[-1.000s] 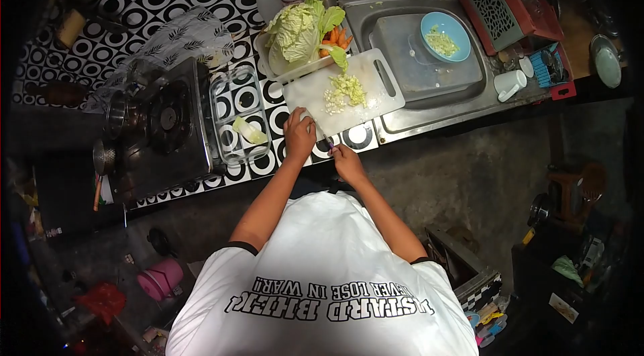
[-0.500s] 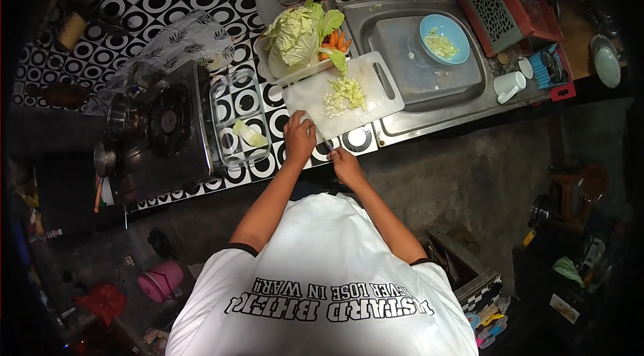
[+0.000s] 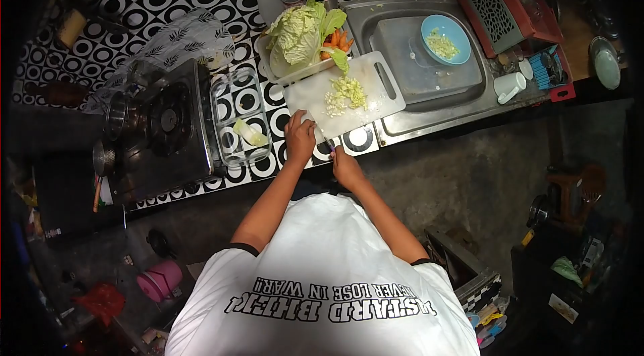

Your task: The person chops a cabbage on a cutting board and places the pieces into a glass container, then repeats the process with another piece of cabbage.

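Observation:
My right hand is wrapped round the handle of a knife, whose blade slants up to the left beside my left fingers. On the near left corner of the white cutting board, my left hand has its fingers bent and pressed down; what they hold is hidden beneath them. Chopped yellow-green cabbage and small whitish chopped bits lie in a pile on the board. Behind it, a head of cabbage rests in a plastic container with orange carrots.
Left of the board, a glass dish holds a pale cabbage piece. Farther left stands a gas stove. To the right, a blue bowl with chopped greens sits on a container lid over the sink, near a white mug.
My right hand and the knife have shifted very slightly. My left hand stays at the board's corner, and the chopped pile looks the same.

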Demonstrator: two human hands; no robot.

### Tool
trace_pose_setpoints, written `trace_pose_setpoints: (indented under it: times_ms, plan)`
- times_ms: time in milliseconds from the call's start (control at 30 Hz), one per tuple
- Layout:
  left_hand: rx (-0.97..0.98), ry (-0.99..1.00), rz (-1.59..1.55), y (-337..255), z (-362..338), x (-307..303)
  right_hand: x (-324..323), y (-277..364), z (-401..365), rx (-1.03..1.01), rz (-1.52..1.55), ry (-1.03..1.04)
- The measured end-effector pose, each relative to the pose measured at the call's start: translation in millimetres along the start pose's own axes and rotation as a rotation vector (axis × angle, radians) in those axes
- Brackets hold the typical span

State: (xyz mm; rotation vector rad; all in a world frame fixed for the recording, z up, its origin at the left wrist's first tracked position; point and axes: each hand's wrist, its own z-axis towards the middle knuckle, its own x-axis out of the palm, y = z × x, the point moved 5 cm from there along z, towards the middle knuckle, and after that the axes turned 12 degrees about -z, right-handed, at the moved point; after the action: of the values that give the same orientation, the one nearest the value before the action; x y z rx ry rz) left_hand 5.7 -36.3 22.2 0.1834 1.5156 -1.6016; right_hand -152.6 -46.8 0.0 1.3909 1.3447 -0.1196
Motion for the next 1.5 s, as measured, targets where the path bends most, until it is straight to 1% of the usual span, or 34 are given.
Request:
trace_pose_setpoints:
  times_ms: [33,100,233,300,400,533,600,933,1000,1100,1333,1400,1500]
  plan:
    - [0.001,-0.005,0.006,-0.3,-0.2,0.1,-4.3,3.6,-0.7,0.001,0.000,0.000]
    - [0.000,-0.009,0.010,0.4,-1.0,0.7,-8.3,8.0,-2.0,0.026,-0.104,0.057]
    - [0.015,-0.024,0.009,2.7,-0.8,2.1,-11.6,13.2,-1.7,-0.001,-0.129,0.050]
    - [0.020,-0.029,0.007,2.7,-0.9,2.1,-13.7,15.6,-1.3,0.029,-0.168,0.112]
    - [0.022,-0.036,0.002,1.2,-1.4,0.7,-8.2,13.0,3.2,-0.008,-0.183,0.095]
    - [0.019,-0.028,0.006,2.5,-0.3,0.4,-8.1,14.6,11.7,-0.001,-0.209,0.116]
    - [0.017,-0.021,0.015,3.8,-0.6,1.7,-7.5,15.4,16.5,-0.056,-0.172,0.042]
    - [0.020,-0.025,-0.001,0.8,0.6,-0.2,-4.8,17.0,25.8,-0.017,-0.186,0.063]
    - [0.014,-0.017,0.007,2.1,0.1,1.1,-0.3,15.5,28.9,0.004,-0.235,0.099]
    - [0.009,-0.004,0.010,4.2,0.3,2.5,2.5,14.6,30.9,-0.026,-0.232,0.058]
    - [0.045,-0.056,0.007,1.2,-1.0,0.4,6.1,14.5,31.6,-0.035,-0.304,0.071]
    - [0.058,-0.066,-0.010,2.0,-1.1,0.9,6.5,16.0,30.6,-0.098,-0.360,0.066]
    - [0.059,-0.068,-0.008,3.1,-2.4,0.9,7.2,15.8,31.1,-0.117,-0.420,0.080]
